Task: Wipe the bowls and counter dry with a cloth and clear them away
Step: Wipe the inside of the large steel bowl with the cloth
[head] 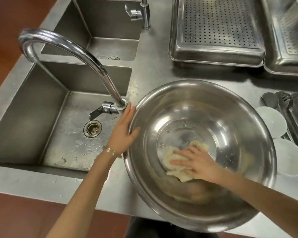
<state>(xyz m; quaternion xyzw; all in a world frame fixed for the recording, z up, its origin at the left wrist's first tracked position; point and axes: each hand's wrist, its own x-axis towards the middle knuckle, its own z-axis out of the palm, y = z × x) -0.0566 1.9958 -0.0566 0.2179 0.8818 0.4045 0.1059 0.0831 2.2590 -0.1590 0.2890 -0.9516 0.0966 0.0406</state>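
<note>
Steel bowl (230, 103) is set at the counter's (155, 66) near edge, beside the sink (33, 109). Its rim is braced by the flat, straight-fingered left hand (122, 129), probably against sliding, while the cloth (169, 157) is pressed onto its bottom by the right hand's (199, 164) spread fingers.

Forearms bare; thin pale beaded bracelet (110, 150) on wrist of left hand (123, 129); dark garment (141, 227) at lower edge.

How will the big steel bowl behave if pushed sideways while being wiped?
Likely to rock or slide: the steel bowl has a small flat base under wide curved walls, and the left hand braces its rim. Probably light for its size, since the rim looks thin. Polished, so probably slippery.
</note>
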